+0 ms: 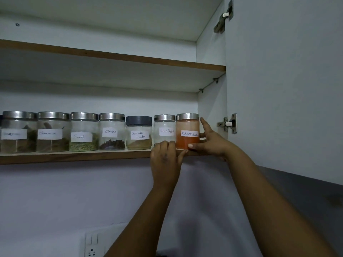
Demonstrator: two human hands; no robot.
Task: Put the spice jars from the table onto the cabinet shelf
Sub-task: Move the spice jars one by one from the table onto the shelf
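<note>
Pale wall (55, 197), white switch socket (92, 245), open cabinet door (287, 80), dim light

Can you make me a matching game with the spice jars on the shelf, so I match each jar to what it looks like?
Jars:
1. Coriander Powder jar
2. Red Chilli Powder jar
3. Fennel jar
4. Cloves jar

Looks:
A. orange-red powder, held by the left hand and right hand
B. dark lid, not a silver one
C. dark bits at the bottom
D. greenish seeds inside

Pairs: 1-B, 2-A, 3-D, 4-C
</note>
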